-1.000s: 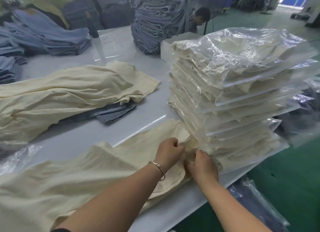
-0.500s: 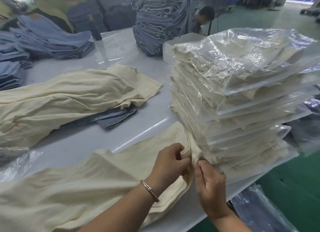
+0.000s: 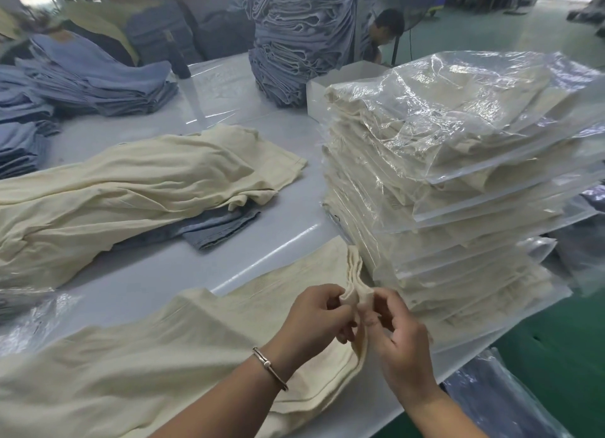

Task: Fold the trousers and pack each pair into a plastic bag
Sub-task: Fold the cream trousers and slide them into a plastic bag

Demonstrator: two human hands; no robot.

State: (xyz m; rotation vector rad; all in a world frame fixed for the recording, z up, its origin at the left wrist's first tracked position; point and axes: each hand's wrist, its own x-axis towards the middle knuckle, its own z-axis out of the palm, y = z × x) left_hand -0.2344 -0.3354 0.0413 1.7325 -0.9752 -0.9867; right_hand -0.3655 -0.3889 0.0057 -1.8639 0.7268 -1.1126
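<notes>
While the cream trousers (image 3: 137, 365) lie spread along the near edge of the white table (image 3: 157, 274), the left hand (image 3: 314, 320) and right hand (image 3: 402, 342) both pinch the hem end, lifted just beside the stack of bagged trousers (image 3: 458, 182), probably to align its layers for folding.

a cream pair of trousers (image 3: 147, 365) lies spread flat along the near edge of the white bench (image 3: 157, 274), one end bunched up and lifted beside a tall stack of bagged trousers (image 3: 458, 182), each folded pair in clear plastic. a second loose cream pair (image 3: 131, 189) lies rumpled further back.
</notes>
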